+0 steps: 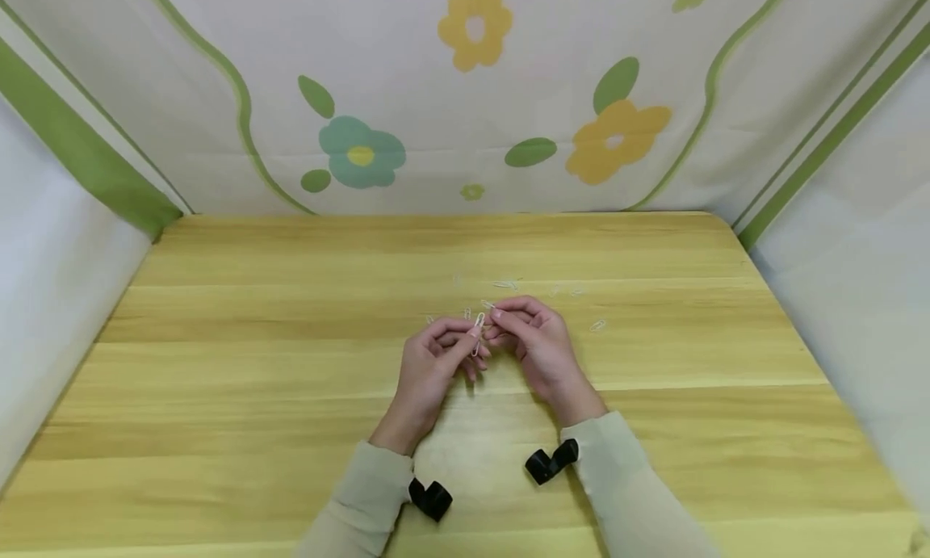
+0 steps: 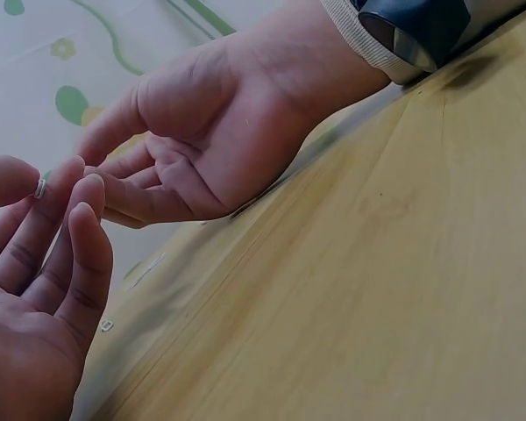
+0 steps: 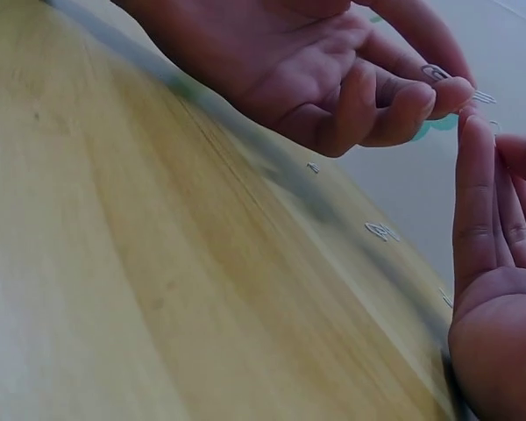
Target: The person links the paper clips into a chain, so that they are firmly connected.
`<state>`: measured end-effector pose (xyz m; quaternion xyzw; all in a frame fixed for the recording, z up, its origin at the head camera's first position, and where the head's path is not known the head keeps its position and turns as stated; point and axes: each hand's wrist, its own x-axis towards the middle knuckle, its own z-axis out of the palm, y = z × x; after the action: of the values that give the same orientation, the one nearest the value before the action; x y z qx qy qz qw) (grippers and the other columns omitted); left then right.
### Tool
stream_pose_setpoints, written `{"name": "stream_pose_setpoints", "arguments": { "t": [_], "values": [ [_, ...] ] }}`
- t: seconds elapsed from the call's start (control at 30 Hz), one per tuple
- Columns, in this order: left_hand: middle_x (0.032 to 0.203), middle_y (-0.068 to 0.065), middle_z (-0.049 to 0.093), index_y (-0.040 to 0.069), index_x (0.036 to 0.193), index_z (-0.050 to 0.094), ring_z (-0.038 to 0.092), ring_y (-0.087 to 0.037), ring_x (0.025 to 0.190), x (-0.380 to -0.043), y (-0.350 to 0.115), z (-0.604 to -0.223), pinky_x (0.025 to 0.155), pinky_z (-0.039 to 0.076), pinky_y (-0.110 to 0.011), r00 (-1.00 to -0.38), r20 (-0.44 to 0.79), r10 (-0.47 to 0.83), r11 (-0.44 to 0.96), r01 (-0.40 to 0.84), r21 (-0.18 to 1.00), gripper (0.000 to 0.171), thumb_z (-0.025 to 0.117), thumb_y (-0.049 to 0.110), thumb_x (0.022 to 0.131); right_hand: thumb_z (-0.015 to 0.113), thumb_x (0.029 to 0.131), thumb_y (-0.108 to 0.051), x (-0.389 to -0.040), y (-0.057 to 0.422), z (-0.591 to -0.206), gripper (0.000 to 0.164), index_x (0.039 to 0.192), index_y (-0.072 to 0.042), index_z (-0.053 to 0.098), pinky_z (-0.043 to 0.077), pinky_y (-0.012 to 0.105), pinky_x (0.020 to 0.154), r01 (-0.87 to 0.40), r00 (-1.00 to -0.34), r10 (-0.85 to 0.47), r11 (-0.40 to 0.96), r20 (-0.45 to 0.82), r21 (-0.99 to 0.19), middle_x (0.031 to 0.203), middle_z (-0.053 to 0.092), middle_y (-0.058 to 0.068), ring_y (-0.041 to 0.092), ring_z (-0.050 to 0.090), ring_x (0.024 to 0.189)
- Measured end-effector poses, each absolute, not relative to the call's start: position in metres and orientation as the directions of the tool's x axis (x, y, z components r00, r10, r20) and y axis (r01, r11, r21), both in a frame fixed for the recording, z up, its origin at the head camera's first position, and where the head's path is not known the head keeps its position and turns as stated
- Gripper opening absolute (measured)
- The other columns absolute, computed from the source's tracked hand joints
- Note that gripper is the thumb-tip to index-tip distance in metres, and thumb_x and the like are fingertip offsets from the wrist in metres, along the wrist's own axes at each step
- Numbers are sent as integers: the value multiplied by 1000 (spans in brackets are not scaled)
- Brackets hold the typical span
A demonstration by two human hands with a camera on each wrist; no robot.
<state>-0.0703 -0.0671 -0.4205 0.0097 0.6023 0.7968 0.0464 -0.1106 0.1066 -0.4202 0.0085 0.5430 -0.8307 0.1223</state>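
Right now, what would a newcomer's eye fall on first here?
Probably the left hand and right hand, close together over the wooden table, pinching pale paper clips. Beyond the table hangs a white cloth with large orange and teal flowers. Loose clips lie near the hands.

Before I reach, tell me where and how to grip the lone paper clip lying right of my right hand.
Best pinch the lone paper clip by its two long wire sides, near the middle, coming from above. It looks flat on the table, so little edge stands up, and it is narrow across. Nothing touches it, and your right hand is the nearer.
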Motion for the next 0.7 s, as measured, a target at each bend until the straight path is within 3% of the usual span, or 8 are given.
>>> {"name": "stream_pose_setpoints", "arguments": {
  "t": [0.4,0.7],
  "values": [
    [84,-2,76,-6,116,68,71,-14,68,-85,-49,-417,57,56,-25,-996,-21,85,-348,-49,936,18,68,9,106,66,105,-3,-121,126,-413,9,106,-12,64,65,24,77,181,-975,-193,-402,-110,-898,100,82,3,12,79,86],
    [83,-1,76,-8,117,68,72,-14,68,-77,-37,-424,59,57,-26,-990,-30,137,-326,-73,942,23,68,12,106,66,103,4,-108,140,-422,20,94,-14,70,60,20,73,159,-983,-144,-376,-113,-913,93,80,-1,10,74,80]
  ]
}}
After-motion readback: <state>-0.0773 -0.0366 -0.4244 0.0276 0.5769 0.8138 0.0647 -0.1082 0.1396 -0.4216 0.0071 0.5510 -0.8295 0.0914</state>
